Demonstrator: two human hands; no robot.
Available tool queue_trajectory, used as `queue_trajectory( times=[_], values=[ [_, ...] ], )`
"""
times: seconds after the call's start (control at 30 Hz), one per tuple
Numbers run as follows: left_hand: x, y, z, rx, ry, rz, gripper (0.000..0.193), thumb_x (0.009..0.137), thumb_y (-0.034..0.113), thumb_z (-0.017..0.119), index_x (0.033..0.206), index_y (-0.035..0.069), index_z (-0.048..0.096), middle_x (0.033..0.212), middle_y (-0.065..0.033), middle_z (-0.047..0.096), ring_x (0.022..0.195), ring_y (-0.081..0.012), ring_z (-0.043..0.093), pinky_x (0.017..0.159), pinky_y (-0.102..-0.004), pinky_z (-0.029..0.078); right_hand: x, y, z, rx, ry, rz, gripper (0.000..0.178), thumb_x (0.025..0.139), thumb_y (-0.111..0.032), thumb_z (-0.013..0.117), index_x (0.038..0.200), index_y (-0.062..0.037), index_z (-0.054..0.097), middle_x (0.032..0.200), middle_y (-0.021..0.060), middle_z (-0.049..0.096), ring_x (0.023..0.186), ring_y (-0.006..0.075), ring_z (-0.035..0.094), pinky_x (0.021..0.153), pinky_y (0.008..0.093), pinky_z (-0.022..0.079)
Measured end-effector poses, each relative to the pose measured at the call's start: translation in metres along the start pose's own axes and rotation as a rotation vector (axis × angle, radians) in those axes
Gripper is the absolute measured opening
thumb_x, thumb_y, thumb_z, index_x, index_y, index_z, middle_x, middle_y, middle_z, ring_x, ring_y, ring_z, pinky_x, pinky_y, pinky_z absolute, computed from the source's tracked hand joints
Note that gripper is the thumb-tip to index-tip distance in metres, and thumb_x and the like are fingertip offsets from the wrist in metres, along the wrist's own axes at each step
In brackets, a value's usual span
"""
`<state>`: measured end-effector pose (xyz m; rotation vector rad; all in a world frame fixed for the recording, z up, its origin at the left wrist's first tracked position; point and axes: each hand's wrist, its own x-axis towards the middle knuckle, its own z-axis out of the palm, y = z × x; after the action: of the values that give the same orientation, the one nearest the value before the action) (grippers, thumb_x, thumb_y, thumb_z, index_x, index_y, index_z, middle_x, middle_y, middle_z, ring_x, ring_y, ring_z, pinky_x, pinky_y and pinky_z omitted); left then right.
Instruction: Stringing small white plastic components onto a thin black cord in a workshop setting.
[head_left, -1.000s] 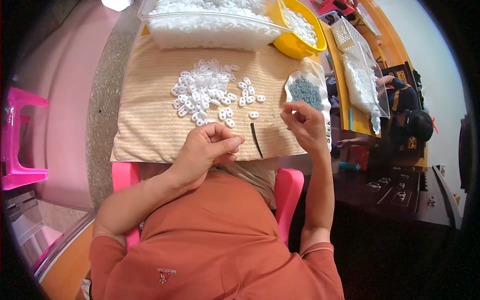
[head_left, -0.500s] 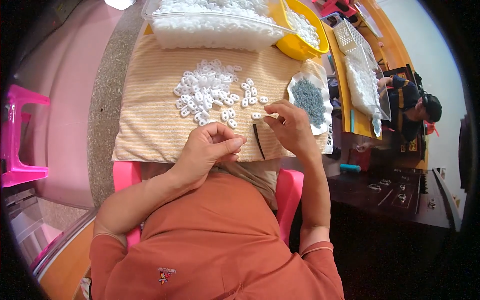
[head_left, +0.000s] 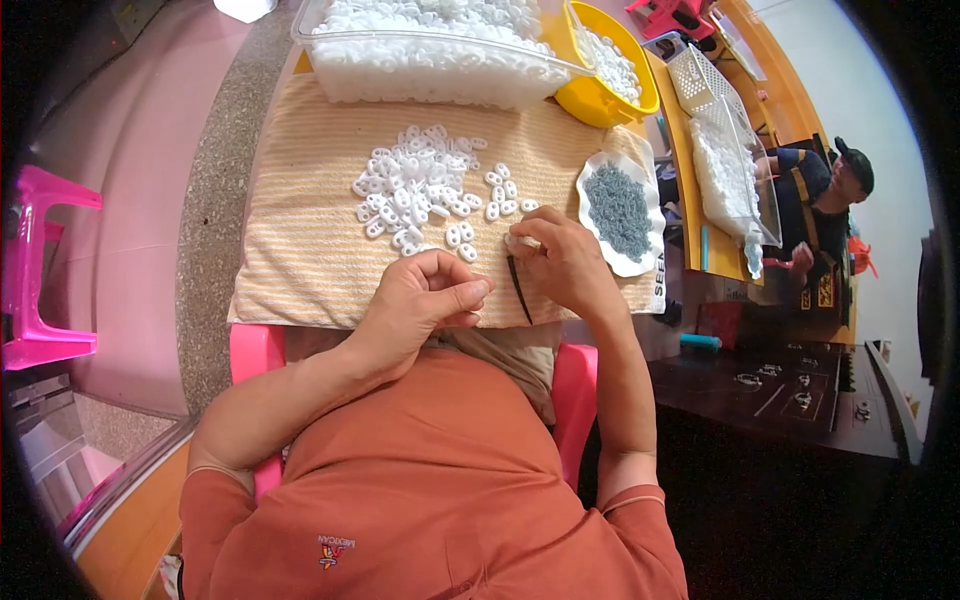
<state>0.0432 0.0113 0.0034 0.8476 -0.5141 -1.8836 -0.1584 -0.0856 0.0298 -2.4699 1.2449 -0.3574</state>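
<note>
My left hand [head_left: 428,296] is closed in a pinch above the towel's near edge; what lies between its fingertips, if anything, is too small to make out. Thumb and fingertips of my right hand [head_left: 566,262] come together on a white oval two-hole piece [head_left: 512,241], which they partly cover. Just below those fingers lies a thin black tapered tool [head_left: 520,290]. A heap of similar white pieces [head_left: 410,185] sits beyond my left hand, with a few loose ones [head_left: 461,238] nearer. To the right, a white scalloped dish [head_left: 633,266] holds many small grey-blue parts [head_left: 619,210].
A striped towel [head_left: 300,220] covers the work surface. At its far side stand a clear bin [head_left: 420,88] and a yellow basin [head_left: 590,108], both full of white pieces. Another person [head_left: 825,195] sits at the right beside another bin [head_left: 720,170]. A pink stool [head_left: 40,270] stands left.
My right hand has come down slightly left, and its fingers have closed on the white piece that lay by the black tool. My left hand keeps its pinch. The other person has shifted.
</note>
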Motion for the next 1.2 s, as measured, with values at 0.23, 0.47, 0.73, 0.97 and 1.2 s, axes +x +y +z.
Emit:
queue_trajectory(
  times=[0.23,0.47,0.73,0.97,1.2],
  values=[
    [0.000,-0.001,-0.001,-0.006,-0.005,0.001,0.011,0.087,0.007,0.067,0.093,0.004,0.058,0.097,-0.0089,0.066,0.078,-0.0110,0.063,0.071,-0.0247,0.056,0.007,0.000,-0.004,0.080,0.083,0.000,0.018,0.078,-0.007,0.070,0.095,-0.0008,0.067,0.093,0.0111,0.066,0.068,0.0254,0.064,0.064,0.0319,0.050],
    [0.000,0.002,-0.003,-0.038,0.065,0.006,0.010,0.087,0.006,0.066,0.092,0.004,0.058,0.099,-0.0098,0.066,0.076,-0.0103,0.062,0.070,-0.0243,0.056,0.011,-0.007,0.000,0.114,0.102,-0.017,0.018,0.079,-0.006,0.070,0.095,0.0002,0.066,0.092,0.0102,0.066,0.065,0.0229,0.062,0.062,0.0314,0.049],
    [0.004,0.032,-0.010,-0.058,0.246,0.289,0.007,0.089,0.006,0.064,0.093,0.006,0.059,0.088,-0.0026,0.064,0.074,-0.0080,0.060,0.067,-0.0227,0.054,0.007,-0.020,0.005,0.132,0.063,-0.029,0.019,0.079,-0.007,0.070,0.097,-0.0011,0.066,0.093,0.0097,0.066,0.064,0.0222,0.062,0.059,0.0300,0.049],
    [0.003,0.042,-0.017,-0.125,0.287,0.398,0.009,0.088,0.008,0.065,0.093,0.008,0.057,0.083,-0.0005,0.061,0.074,-0.0082,0.059,0.066,-0.0230,0.053,0.008,-0.033,0.017,0.127,0.040,-0.137,0.017,0.080,-0.011,0.069,0.095,-0.0026,0.067,0.092,0.0098,0.066,0.070,0.0261,0.064,0.065,0.0340,0.051],
    [0.002,0.046,-0.020,-0.130,0.295,0.404,0.010,0.088,0.007,0.064,0.094,0.007,0.056,0.082,-0.0009,0.060,0.073,-0.0087,0.059,0.067,-0.0233,0.054,0.008,-0.039,0.024,0.061,-0.036,-0.094,0.015,0.080,-0.013,0.068,0.092,-0.0042,0.067,0.093,0.0098,0.065,0.077,0.0302,0.064,0.068,0.0367,0.051]
  ],
)
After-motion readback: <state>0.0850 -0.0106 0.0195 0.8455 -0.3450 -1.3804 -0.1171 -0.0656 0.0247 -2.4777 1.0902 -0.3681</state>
